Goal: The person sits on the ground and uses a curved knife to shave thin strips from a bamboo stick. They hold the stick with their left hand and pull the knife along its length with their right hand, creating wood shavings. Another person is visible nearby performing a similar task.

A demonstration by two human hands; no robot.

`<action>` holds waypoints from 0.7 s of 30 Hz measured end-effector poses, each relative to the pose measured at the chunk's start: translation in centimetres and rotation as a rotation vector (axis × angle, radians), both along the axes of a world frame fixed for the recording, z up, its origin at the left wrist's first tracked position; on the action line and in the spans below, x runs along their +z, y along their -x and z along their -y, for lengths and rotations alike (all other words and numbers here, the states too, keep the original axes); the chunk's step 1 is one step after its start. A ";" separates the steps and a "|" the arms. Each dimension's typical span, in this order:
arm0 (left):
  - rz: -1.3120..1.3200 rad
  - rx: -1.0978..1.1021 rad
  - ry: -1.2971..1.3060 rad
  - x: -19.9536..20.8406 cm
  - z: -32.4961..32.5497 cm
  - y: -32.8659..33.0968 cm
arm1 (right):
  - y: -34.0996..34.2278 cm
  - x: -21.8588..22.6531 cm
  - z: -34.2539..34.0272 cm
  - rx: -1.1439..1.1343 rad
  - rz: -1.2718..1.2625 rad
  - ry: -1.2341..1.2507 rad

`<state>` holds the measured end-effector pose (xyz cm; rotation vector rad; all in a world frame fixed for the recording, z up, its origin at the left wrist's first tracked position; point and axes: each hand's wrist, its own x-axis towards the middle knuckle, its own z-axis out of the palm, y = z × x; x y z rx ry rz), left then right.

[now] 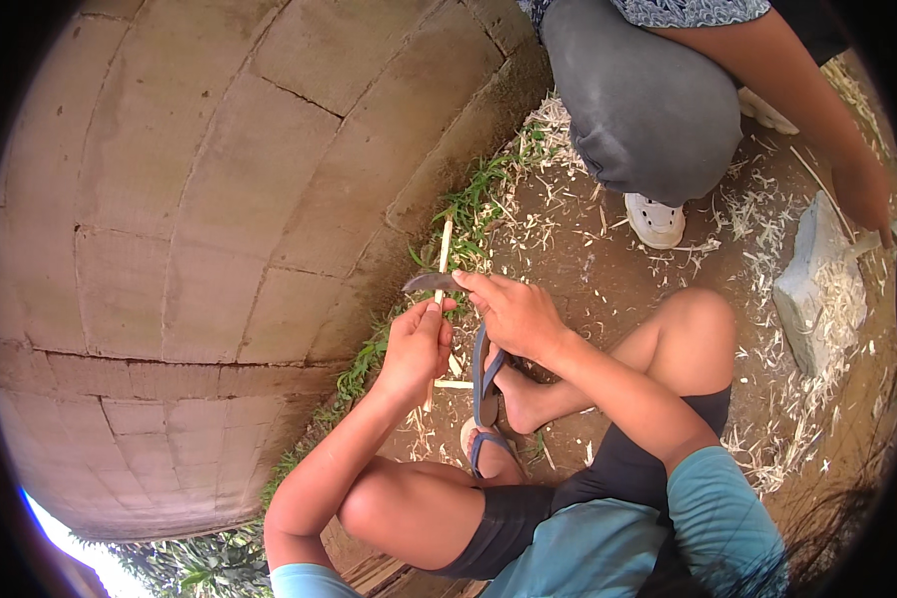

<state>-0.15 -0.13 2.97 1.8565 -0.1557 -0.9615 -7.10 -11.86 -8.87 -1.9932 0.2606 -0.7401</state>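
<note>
I see a pale, raw wooden stick (443, 261), matt and splintery, crossed by a dull grey metal blade (431, 283) with a worn, unpolished face. Just below the stick, the sandal straps (485, 374) look like smooth blue-grey rubber. Left of the stick stands a wall (169, 229) of rough, cracked concrete blocks. Right of it, dry wood shavings (767, 329) (fibrous, straw-coloured) litter matt brown earth, near a coarse grey stone (812, 284).

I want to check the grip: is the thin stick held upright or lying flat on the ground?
Roughly upright. The stick rises above the left hand, which grips it; the right hand holds a blade across it.
</note>
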 end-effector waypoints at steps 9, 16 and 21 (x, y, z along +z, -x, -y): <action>0.093 -0.150 -0.009 2.3 -0.7 2.8 | -0.8 -1.4 8.7 -0.338 -0.276 -0.186; -0.070 -0.029 0.182 0.7 -2.2 -1.2 | 2.7 1.3 0.3 0.086 -0.105 0.049; -0.210 -0.009 0.241 0.1 -0.8 -0.9 | 3.9 1.7 0.8 0.042 -0.098 0.002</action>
